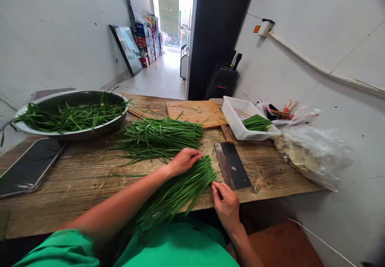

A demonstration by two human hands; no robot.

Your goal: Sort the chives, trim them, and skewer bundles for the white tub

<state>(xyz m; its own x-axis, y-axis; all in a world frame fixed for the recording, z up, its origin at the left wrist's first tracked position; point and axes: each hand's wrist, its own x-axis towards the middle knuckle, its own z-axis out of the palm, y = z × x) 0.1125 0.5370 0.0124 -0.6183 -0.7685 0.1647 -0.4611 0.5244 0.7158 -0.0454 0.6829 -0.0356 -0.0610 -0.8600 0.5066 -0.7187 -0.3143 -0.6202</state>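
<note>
A bundle of garlic chives [180, 187] lies slantwise at the table's front edge, cut ends to the right. My left hand [184, 162] reaches over it, closed in a pinch on the chives along its far side. At the near right corner of the cut ends, my right hand [226, 203] is closed with thumb and forefinger pinching chive tips. Behind them rests a second pile of garlic chives [165, 134]. A cleaver [232, 164] lies flat just right of the bundle, its wooden handle pointing away from me.
On the left, a metal basin [90, 134] holds loose greens, with a phone [31, 164] in front. Toward the back are a cutting board [195, 112] and a white plastic bin [237, 126] with more chives. A clear plastic bag [313, 146] sits at the right edge.
</note>
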